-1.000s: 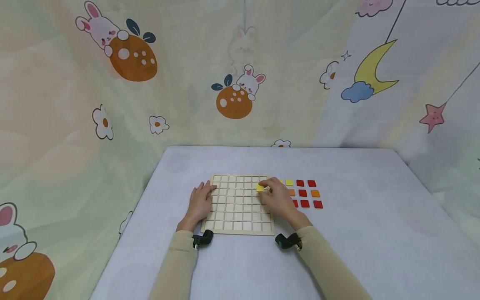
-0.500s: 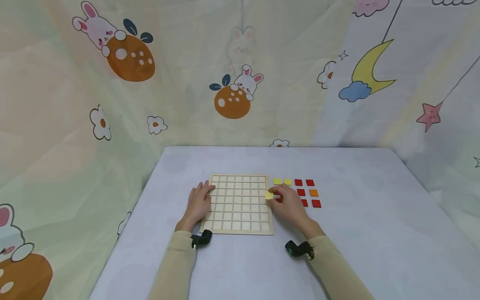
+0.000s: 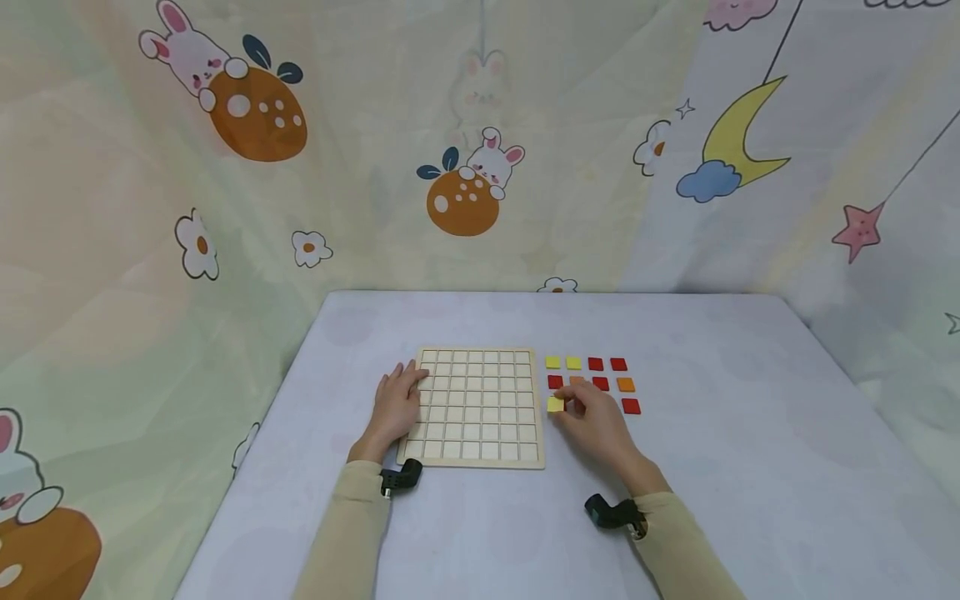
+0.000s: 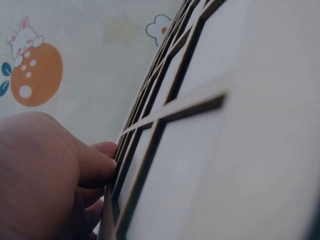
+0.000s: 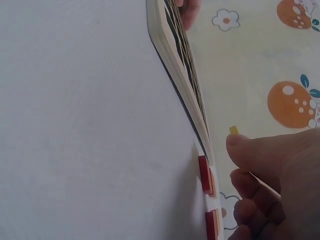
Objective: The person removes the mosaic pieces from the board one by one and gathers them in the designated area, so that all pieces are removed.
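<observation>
A square wooden board (image 3: 480, 408) with a grid of cells lies on the table. My left hand (image 3: 396, 408) rests along its left side, fingertips at the upper left edge; in the left wrist view, the thumb (image 4: 102, 167) meets the board's rim. Just right of the board, my right hand (image 3: 596, 421) pinches a small yellow square tile (image 3: 555, 404) between thumb and fingers. In the right wrist view only a corner of this yellow tile (image 5: 233, 130) shows past the thumb. The hand covers part of the nearest row of tiles.
Rows of square tiles lie right of the board. At the back are yellow tiles (image 3: 573, 363) and red tiles (image 3: 596, 364); in the middle row sit red tiles (image 3: 555, 382) and an orange tile (image 3: 626, 384). One red tile (image 3: 631, 406) shows beyond the right hand.
My right hand has carried the yellow tile from over the board's upper right cells, rightward and toward me, to over the nearest tile row. The left hand has stayed on the board's edge.
</observation>
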`<state>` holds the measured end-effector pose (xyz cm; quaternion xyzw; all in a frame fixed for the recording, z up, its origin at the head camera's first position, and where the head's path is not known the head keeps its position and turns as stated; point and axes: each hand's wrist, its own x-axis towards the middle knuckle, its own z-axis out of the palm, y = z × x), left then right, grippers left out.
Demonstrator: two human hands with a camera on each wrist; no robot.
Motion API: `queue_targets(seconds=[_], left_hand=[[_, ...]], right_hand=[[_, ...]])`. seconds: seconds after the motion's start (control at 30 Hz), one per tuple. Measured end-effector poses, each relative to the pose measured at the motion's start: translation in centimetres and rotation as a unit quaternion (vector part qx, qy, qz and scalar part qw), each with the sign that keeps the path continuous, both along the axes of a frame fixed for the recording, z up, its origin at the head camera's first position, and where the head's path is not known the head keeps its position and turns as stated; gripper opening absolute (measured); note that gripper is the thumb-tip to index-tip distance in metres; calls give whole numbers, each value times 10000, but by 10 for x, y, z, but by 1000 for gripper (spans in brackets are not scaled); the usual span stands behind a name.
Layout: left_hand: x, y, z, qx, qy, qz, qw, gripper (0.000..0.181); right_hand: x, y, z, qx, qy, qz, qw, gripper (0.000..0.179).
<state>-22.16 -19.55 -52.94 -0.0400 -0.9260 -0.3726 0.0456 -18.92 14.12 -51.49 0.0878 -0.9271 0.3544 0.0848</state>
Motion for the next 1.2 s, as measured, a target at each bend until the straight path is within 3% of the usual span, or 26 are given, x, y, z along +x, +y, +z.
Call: queue_targets(seconds=[0.43,0.87,1.2], left_hand=[[-1,-1,-2,-46,-46,6,10000,40],[0,-1,-1,26,-48,-51,10000,40],[0,-1,0,21,-73,-22,10000,40]], right_hand=[[9,6,6,194,-235,78,9995,31],[15,10,5,869,-683,368,9932,30],[14,12,1,774,-669,379,9940,31]])
